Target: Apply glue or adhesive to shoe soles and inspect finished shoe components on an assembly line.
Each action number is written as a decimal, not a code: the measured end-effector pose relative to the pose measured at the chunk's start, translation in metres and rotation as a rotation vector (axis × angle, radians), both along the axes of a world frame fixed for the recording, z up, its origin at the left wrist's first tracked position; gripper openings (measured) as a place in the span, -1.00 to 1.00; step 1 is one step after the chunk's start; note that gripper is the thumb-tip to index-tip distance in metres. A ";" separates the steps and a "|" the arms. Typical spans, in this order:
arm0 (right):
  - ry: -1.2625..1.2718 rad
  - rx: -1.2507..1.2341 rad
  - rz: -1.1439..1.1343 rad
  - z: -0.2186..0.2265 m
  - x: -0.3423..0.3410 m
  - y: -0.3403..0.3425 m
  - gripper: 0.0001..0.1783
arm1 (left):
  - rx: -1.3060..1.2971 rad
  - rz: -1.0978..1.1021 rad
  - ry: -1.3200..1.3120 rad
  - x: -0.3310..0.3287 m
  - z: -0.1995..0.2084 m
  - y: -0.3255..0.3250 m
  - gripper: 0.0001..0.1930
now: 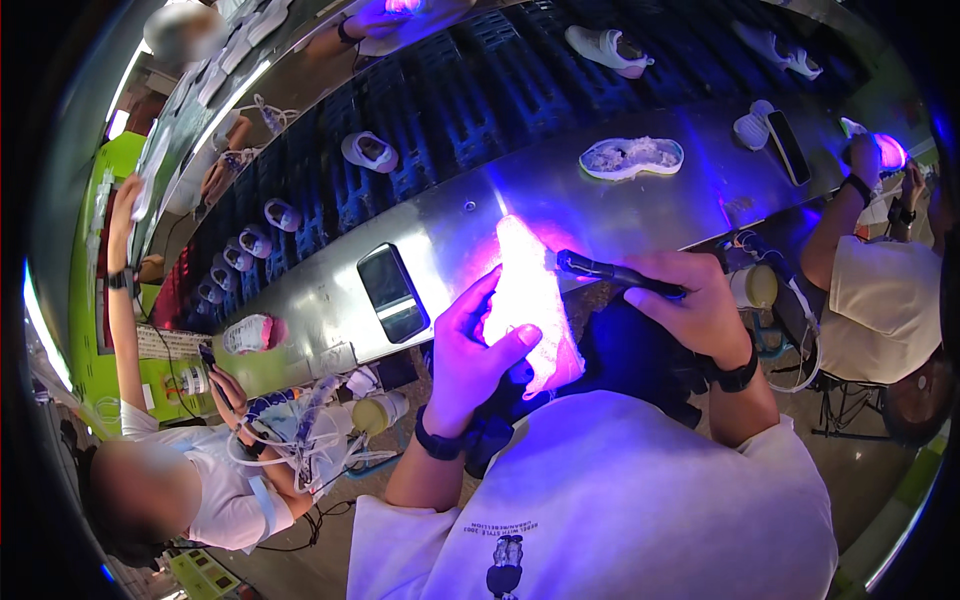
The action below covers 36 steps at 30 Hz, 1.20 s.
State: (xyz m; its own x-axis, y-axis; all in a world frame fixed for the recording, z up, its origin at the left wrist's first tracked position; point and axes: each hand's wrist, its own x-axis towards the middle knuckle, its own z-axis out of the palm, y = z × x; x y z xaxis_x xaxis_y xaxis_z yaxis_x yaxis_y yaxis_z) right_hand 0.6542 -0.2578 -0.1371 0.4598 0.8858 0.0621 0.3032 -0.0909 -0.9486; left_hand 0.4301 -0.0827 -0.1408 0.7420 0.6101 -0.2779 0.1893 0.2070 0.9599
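Right of the smartphone point(392, 292), left fingers point(512, 345) clamp a glowing shoe upper point(525, 290); right fingers point(675, 266) grip a black-handled brush point(615, 272) at its side. Brushing looks under way; what remains cannot be told.

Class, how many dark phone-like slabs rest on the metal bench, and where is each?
2. One slab lies left of the wearer's left hand; the other slab is at the upper right, beside a rounded pale item. More may be hidden.

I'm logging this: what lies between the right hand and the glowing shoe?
In the head view, a black stick-like tool extends from the right hand toward the glowing shoe.
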 end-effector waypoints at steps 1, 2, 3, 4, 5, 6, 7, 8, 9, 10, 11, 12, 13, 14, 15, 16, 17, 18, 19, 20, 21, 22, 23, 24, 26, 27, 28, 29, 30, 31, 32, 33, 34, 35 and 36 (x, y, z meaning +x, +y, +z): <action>0.000 -0.002 0.005 -0.002 -0.001 -0.002 -0.59 | -0.024 0.005 0.027 0.000 0.000 0.000 -0.22; 0.019 -0.015 0.022 -0.004 -0.002 -0.004 -0.59 | -0.025 0.010 0.028 0.001 0.001 0.000 -0.22; 0.038 -0.028 0.037 -0.004 -0.003 -0.006 -0.60 | -0.135 0.041 0.028 0.002 0.004 0.000 -0.25; 0.040 -0.029 0.038 -0.003 -0.004 -0.007 -0.60 | -0.246 0.070 0.029 0.003 0.006 0.000 -0.29; 0.054 -0.054 0.099 -0.001 -0.005 -0.009 -0.59 | -0.247 0.068 0.032 0.003 0.001 0.001 -0.29; 0.068 -0.079 0.158 0.001 -0.005 -0.011 -0.59 | -0.272 0.129 -0.037 0.003 -0.009 0.002 -0.32; 0.072 -0.080 0.150 0.006 -0.003 -0.011 -0.59 | -0.298 0.189 -0.106 0.004 -0.015 0.003 -0.35; -0.010 -0.122 0.173 0.013 0.001 -0.010 -0.59 | -0.325 0.160 -0.091 0.004 -0.015 0.007 -0.35; -0.091 -0.166 0.194 0.017 0.005 -0.008 -0.59 | -0.433 0.175 -0.137 0.007 -0.015 0.007 -0.34; -0.174 -0.070 0.103 0.008 0.005 -0.007 -0.55 | -0.466 0.177 -0.130 0.008 -0.012 0.008 -0.33; -0.167 -0.073 0.083 0.008 0.008 -0.004 -0.55 | -0.494 0.179 -0.120 0.006 -0.010 0.010 -0.33; -0.314 -0.086 0.062 0.012 0.012 -0.001 -0.53 | -0.534 0.163 -0.096 0.002 -0.010 0.015 -0.33; -0.460 -0.101 0.042 0.014 0.015 0.001 -0.52 | -0.474 0.171 -0.090 0.002 -0.009 0.013 -0.33; -0.563 -0.027 0.027 0.012 0.017 0.004 -0.58 | -0.437 0.151 -0.079 0.005 -0.001 0.011 -0.33; -0.561 -0.032 0.012 0.014 0.018 0.003 -0.58 | -0.399 0.132 -0.069 0.007 0.004 0.010 -0.32; -0.630 -0.038 0.057 0.018 0.019 0.002 -0.57 | -0.400 0.120 -0.064 0.007 0.003 0.011 -0.32; -0.701 -0.043 0.107 0.022 0.021 0.002 -0.56 | -0.410 0.120 -0.044 0.007 0.001 0.014 -0.32; -0.699 -0.045 0.101 0.023 0.021 0.000 -0.56 | -0.419 0.122 -0.024 0.007 -0.001 0.016 -0.32; -0.710 0.004 0.132 0.024 0.019 -0.003 -0.57 | -0.419 0.118 -0.021 0.006 -0.005 0.016 -0.32; -0.722 0.053 0.164 0.025 0.017 -0.005 -0.59 | -0.421 0.162 -0.007 0.007 -0.007 0.016 -0.32; -0.720 0.052 0.161 0.025 0.016 -0.007 -0.59 | -0.423 0.206 0.007 0.007 -0.009 0.016 -0.32; -0.610 0.071 0.208 0.024 0.013 -0.011 -0.58 | -0.423 0.204 0.010 0.009 -0.010 0.017 -0.32; -0.504 0.090 0.255 0.023 0.011 -0.013 -0.58 | -0.467 0.139 -0.039 0.013 -0.008 0.018 -0.32; -0.346 0.112 0.299 0.020 0.009 -0.016 -0.55 | -0.510 0.074 -0.088 0.017 -0.005 0.018 -0.32; -0.179 0.100 0.283 0.016 0.006 -0.019 -0.53 | -0.562 0.142 -0.115 0.031 0.005 0.007 -0.37; -0.012 0.090 0.267 0.016 0.007 -0.020 -0.52 | -0.611 0.213 -0.143 0.036 0.008 0.004 -0.41; 0.025 0.065 0.249 0.019 0.009 -0.022 -0.55 | -0.613 0.219 -0.145 0.037 0.006 0.006 -0.41; 0.023 0.060 0.254 0.020 0.010 -0.024 -0.55 | -0.625 0.168 -0.156 0.039 0.003 0.007 -0.35; 0.050 0.054 0.153 0.021 0.010 -0.026 -0.56 | -0.637 0.118 -0.168 0.041 0.001 0.007 -0.29; 0.077 0.049 0.053 0.022 0.011 -0.028 -0.57 | -0.641 0.124 -0.172 0.044 0.001 0.004 -0.29; 0.034 0.039 0.012 0.021 0.011 -0.028 -0.54 | -0.657 0.142 -0.192 0.048 0.005 0.001 -0.28; 0.032 0.035 0.022 0.023 0.011 -0.027 -0.54 | -0.672 0.161 -0.212 0.050 0.006 -0.001 -0.27; 0.125 -0.026 -0.013 0.026 0.010 -0.027 -0.53 | -0.704 0.142 -0.231 0.050 0.005 -0.001 -0.26; 0.215 -0.091 -0.050 0.029 0.011 -0.027 -0.51 | -0.709 0.150 -0.239 0.051 0.007 -0.002 -0.26; 0.195 -0.051 -0.048 0.025 0.011 -0.027 -0.49 | -0.679 0.129 -0.224 0.052 0.009 -0.004 -0.24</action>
State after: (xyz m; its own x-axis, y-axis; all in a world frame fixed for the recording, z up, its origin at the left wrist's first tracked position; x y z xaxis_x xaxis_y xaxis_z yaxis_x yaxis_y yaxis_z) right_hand 0.6649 -0.2844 -0.1121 0.5009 0.8621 -0.0770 0.1083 -0.1506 -0.9826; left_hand 0.4821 -0.0867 -0.1319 0.7591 0.4437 -0.4764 -0.0629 0.7784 0.6246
